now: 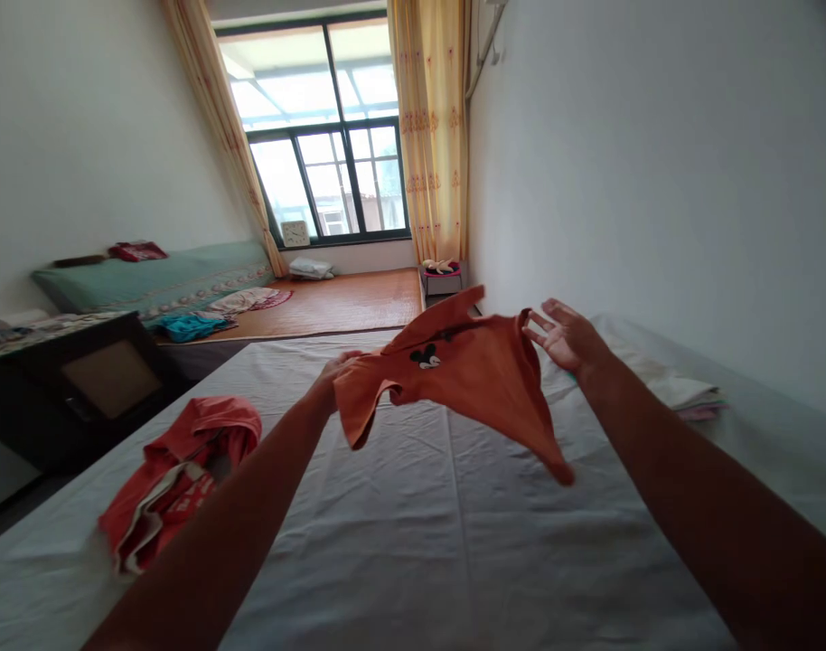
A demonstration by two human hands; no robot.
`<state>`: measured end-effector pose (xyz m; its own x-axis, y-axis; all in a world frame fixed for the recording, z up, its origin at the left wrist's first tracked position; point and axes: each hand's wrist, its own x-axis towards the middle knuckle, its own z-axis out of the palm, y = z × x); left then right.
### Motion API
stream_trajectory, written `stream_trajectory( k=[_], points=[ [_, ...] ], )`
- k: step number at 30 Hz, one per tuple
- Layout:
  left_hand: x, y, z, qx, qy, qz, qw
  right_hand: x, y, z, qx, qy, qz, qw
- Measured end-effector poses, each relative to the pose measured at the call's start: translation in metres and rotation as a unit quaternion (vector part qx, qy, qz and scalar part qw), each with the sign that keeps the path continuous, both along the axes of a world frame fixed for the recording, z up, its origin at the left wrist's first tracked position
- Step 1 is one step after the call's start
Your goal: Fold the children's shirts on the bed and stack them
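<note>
My forearms (250, 515) slant over the pale bedsheet (386, 561), a red garment (189, 452) lower left. Mid-frame, my left hand (335, 372) has its grip on the orange shirt (481, 375); my right hand (562, 339) is at its hem, its hold I cannot tell. Beyond, upper centre: a window (345, 127).

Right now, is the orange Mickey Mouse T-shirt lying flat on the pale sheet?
No, the orange Mickey Mouse T-shirt is raised above the pale sheet, between the left hand and the right hand.

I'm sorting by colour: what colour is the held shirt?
Orange; the shirt shows best in the head view.
</note>
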<state>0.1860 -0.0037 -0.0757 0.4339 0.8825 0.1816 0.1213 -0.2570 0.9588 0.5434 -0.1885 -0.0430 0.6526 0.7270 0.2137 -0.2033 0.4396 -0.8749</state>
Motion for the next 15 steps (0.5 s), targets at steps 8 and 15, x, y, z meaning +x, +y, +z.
stream_trajectory(
  k=[8,15],
  points=[
    [-0.025,0.0,-0.05,0.082,0.191,-0.124,0.97,-0.031,-0.023,-0.056,-0.203,-0.368,0.177,0.89],
    [-0.023,-0.004,-0.06,0.248,0.335,-0.152,0.896,-0.035,-0.042,-0.089,-0.247,-0.618,0.252,0.702]
  ],
)
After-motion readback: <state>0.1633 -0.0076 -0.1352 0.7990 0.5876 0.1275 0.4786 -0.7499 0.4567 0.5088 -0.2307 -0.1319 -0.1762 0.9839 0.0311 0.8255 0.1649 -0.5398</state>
